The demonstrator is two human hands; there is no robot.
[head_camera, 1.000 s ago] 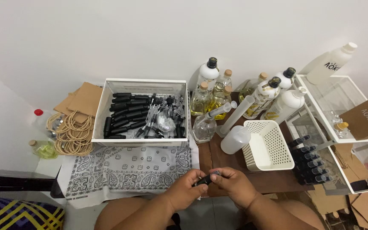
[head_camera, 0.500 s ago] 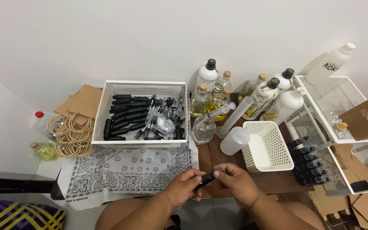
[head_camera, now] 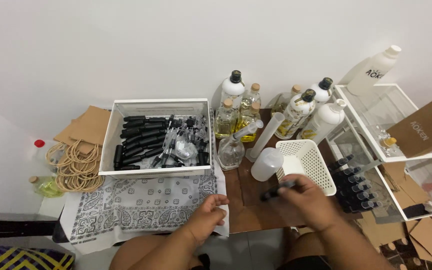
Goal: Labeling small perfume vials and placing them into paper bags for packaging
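Head view: one frame, looking down at a low wooden table [head_camera: 248, 197] against a white wall.
Right hand [head_camera: 306, 200]: fingers curled around a small black vial [head_camera: 277, 190], gripped at its right end; left end sticks out free.
Vial position: above the table's near part, just at the near-left corner of the white basket [head_camera: 306, 167]; tilted, right end higher.
Left hand [head_camera: 207, 216]: fingers loosely curled, holding nothing; rests on the near right corner of the patterned cloth [head_camera: 141, 210].
Hands: apart, vial only in the right.
Tray [head_camera: 157, 137]: white, far left on the cloth; black vials in rows at its left, clear dropper parts at its right.
Bottles [head_camera: 256, 107]: cluster at the far side, yellow liquid in several, cork or black caps.
Cylinder [head_camera: 264, 135]: clear, leaning, between bottles and basket.
Squeeze bottle [head_camera: 266, 164]: translucent, touching the basket's left side.
Rack [head_camera: 396, 150]: white wire and glass, right of the table; filled dark-capped vials [head_camera: 356, 185] lie in a row at its near left.
Bags [head_camera: 88, 125]: brown paper, rope handles, far left.
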